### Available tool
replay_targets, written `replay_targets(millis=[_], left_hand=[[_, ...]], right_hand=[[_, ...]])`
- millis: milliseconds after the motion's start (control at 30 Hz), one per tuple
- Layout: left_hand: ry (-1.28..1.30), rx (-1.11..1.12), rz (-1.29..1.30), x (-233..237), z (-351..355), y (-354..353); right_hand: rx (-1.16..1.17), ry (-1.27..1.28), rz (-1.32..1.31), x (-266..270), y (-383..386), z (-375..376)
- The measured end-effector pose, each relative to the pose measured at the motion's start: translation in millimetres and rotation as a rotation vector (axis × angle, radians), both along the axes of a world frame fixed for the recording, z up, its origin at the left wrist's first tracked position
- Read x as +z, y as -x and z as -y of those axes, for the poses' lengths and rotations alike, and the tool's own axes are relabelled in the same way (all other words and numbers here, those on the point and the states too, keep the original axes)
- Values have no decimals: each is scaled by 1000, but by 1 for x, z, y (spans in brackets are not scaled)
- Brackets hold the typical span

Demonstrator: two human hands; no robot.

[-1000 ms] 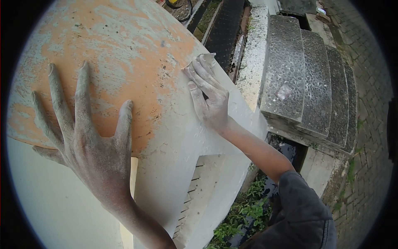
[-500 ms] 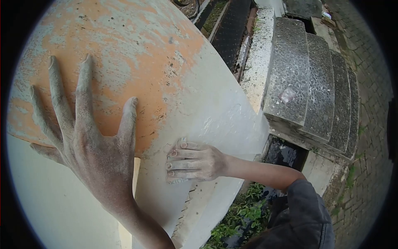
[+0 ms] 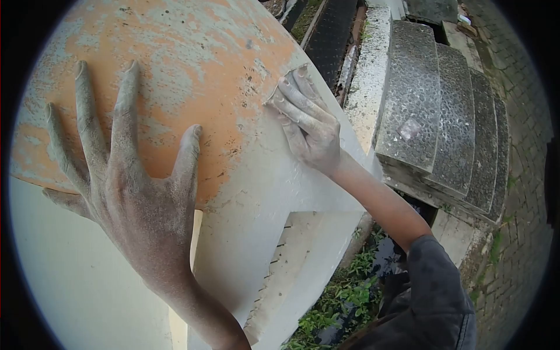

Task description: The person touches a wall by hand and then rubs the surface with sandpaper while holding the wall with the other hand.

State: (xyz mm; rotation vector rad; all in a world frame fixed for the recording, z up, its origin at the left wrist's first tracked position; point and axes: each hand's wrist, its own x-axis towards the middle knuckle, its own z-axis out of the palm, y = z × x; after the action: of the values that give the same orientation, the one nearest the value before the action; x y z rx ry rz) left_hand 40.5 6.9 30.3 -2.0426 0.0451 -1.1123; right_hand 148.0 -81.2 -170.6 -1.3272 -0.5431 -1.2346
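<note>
My dust-coated left hand (image 3: 137, 201) lies flat with fingers spread on a curved surface (image 3: 221, 64) of worn orange and pale green paint. My right hand (image 3: 318, 131), also dusty, presses a thin sheet, apparently sandpaper (image 3: 270, 97), against the whitish upper right part of that surface. Its fingers lie together over the sheet, and only slivers of the sheet show at the fingertips. Beneath my right forearm is a recessed strip (image 3: 287, 256) with a row of dark marks along its edge.
Speckled stone steps (image 3: 408, 96) rise to the right, beside a brick-paved path (image 3: 528, 157). Green plants (image 3: 344, 300) and a dark wet channel lie below my right arm. A pale smooth wall (image 3: 76, 262) fills the lower left.
My right hand has slid up and to the right with the sheet, from the lower whitish area to near the surface's right edge. My left hand stays planted; the view has shifted slightly.
</note>
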Motion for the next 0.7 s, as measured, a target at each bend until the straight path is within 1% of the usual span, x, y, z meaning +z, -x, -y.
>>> replay_targets(millis=[100,133,200,300,333,400,467,500,533,567,600,633,700], left_hand=[[4,11,-8,0,-1,2],[0,6,-8,2,-1,1],[4,1,-15,4,2,2],[-16,17,0,1,6,3],[-31,-22,-7,2,4,1],[-56,-137,-34,5,-4,-2],[-59,-195,-57,5,-10,1],[-65,-188,-55,6,-10,1],[-70,-175,-50,6,-8,1],[-75,-163,-46,6,-7,1],[-80,-148,-40,6,-6,1],[-78,-160,-43,5,-6,1],[-70,-212,-57,5,-7,0]], right_hand=[[-74,-126,-104,11,-14,-2],[39,-191,-49,12,14,-22],[273,122,34,-8,82,-48],[310,321,266,-16,70,-42],[177,204,178,-10,45,-34],[206,-179,-137,13,4,-8],[128,-169,-96,11,15,-24],[83,-169,-65,13,23,-32],[165,48,24,12,62,-39],[352,210,140,1,94,-48],[537,371,254,0,109,-51],[457,335,249,-3,103,-50],[286,254,239,-2,62,-37]])
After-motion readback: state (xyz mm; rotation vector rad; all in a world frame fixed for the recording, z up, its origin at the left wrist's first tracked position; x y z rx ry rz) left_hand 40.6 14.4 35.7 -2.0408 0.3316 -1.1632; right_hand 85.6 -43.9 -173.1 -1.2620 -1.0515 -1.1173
